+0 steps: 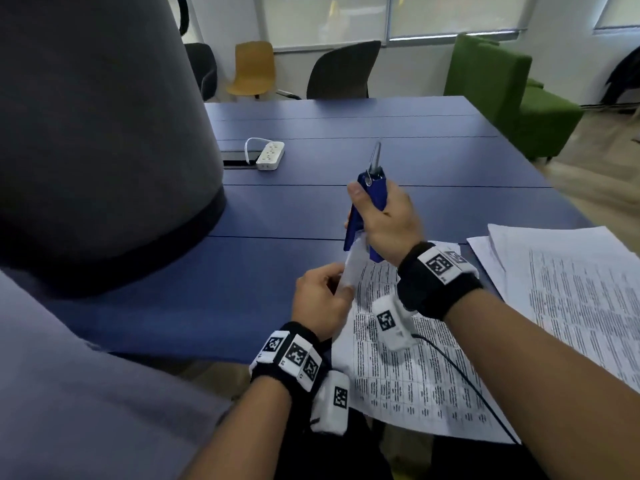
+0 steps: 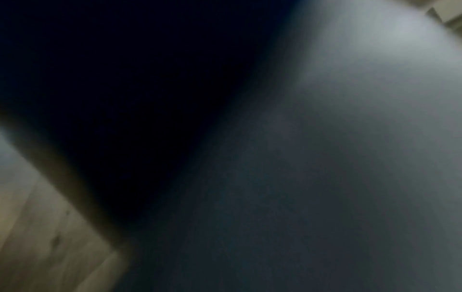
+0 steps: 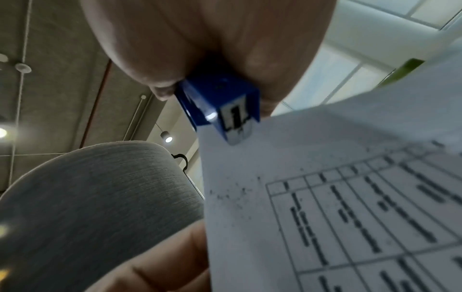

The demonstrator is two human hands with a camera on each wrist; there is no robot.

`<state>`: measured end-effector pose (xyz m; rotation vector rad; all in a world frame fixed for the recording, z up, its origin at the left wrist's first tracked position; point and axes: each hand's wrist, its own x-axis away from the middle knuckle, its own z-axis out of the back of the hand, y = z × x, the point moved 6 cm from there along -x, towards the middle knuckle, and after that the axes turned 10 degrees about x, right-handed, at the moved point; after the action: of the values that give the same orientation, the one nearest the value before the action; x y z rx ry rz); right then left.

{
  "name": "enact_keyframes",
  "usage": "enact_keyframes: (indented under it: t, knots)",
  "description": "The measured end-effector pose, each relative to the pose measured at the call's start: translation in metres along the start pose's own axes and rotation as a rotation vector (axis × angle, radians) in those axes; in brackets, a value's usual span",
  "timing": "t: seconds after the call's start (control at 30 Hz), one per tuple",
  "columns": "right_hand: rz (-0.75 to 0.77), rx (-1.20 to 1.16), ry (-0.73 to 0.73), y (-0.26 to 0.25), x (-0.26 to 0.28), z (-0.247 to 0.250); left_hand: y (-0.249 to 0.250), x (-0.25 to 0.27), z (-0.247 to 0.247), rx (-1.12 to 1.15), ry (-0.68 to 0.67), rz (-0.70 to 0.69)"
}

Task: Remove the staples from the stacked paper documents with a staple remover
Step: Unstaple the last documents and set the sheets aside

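Observation:
My right hand [image 1: 377, 216] grips a blue staple remover [image 1: 370, 209], held upright above the table with its metal lever pointing up. Its lower jaw end meets the raised top corner of a printed paper document [image 1: 398, 358]. In the right wrist view the staple remover [image 3: 220, 102] bites the paper corner [image 3: 325, 197] from above. My left hand [image 1: 322, 299] pinches the document's lifted left edge just below that corner. The left wrist view is dark and blurred. The staple itself is not visible.
A second pile of printed sheets [image 1: 568, 292] lies at the right on the blue table [image 1: 346, 133]. A white power strip [image 1: 270, 155] sits at the back left. A large grey shape [image 1: 97, 133] fills the left. Chairs and a green sofa [image 1: 502, 98] stand beyond.

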<state>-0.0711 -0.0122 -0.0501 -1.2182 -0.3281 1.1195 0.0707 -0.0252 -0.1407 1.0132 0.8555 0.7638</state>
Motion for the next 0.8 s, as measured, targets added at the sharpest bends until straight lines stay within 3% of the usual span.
enact_keyframes:
  t: [0.13,0.37,0.5,0.67,0.8]
  knots:
    - [-0.017,0.051,0.052,0.004,-0.005,-0.001,-0.002,-0.001,0.002,0.017,-0.002,0.028]
    - [0.109,0.217,0.101,-0.005,-0.004,-0.005,0.001,0.003,-0.001,0.049,-0.003,0.034]
    - [0.006,0.031,0.011,-0.009,-0.010,0.005,0.000,0.002,0.002,0.031,0.000,0.048]
    - [-0.100,-0.223,0.194,-0.021,-0.010,0.075,-0.002,0.002,0.003,0.122,-0.007,0.113]
    - [-0.159,-0.262,0.273,-0.008,0.004,0.145,0.007,-0.005,0.003,0.319,0.008,0.132]
